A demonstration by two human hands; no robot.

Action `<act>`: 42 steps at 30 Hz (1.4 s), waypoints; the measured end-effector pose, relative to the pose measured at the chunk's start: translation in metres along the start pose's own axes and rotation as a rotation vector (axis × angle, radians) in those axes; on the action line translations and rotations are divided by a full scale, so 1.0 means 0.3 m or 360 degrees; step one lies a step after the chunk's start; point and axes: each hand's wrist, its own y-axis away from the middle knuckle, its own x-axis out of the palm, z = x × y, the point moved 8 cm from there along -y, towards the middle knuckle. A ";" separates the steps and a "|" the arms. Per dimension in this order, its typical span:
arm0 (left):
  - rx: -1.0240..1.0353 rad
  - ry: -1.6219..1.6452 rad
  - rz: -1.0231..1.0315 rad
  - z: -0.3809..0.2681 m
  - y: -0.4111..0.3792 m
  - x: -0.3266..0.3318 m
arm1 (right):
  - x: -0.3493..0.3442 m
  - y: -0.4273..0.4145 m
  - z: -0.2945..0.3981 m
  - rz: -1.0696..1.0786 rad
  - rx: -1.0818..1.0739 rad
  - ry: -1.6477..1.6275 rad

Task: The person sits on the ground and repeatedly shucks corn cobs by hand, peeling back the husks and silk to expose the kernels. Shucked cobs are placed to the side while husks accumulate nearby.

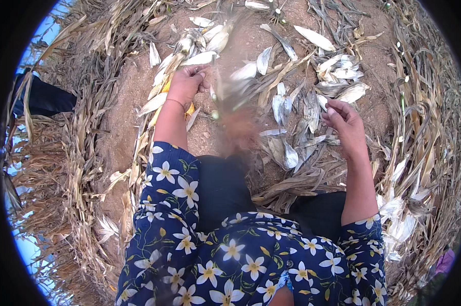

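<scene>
My left hand [190, 82] is curled, its thumb against the fingers, above a row of dry corn husks [152, 105]. Yellow corn ears [166, 86] show partly beneath this hand and wrist. Whether anything small sits between its fingers cannot be made out. On the other side, my right hand [343, 118] has its fingers bent towards the thumb. Its fingertips are beside a pale husk [322, 101], and I cannot tell if they grip it. Between the hands, a streaked brown blur [240, 111] hides part of the ground; what it is stays unclear.
Loose husks [286, 107] and dry leaves lie over the bare soil [119, 126]. A husk pile [339, 72] is beyond my right hand. Flattened corn stalks [425, 126] line both sides. Dark cloth [43, 95], perhaps a trouser leg, shows at the far left.
</scene>
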 end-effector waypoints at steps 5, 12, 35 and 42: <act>-0.0090 -0.1347 -0.0848 0.215 0.034 -0.382 | 0.010 -0.004 0.018 0.0030 -0.0064 0.0041; 0.0267 -0.1176 -0.0411 0.084 0.035 -0.177 | 0.047 -0.067 -0.074 0.0175 -0.0031 0.0338; -0.0404 -0.1017 0.0743 0.194 -0.062 0.280 | -0.440 -0.637 -0.996 -0.0279 0.0619 0.1652; -0.0559 -0.0992 0.0764 0.236 -0.075 0.282 | -0.423 -0.621 -1.100 -0.0045 0.0825 0.2229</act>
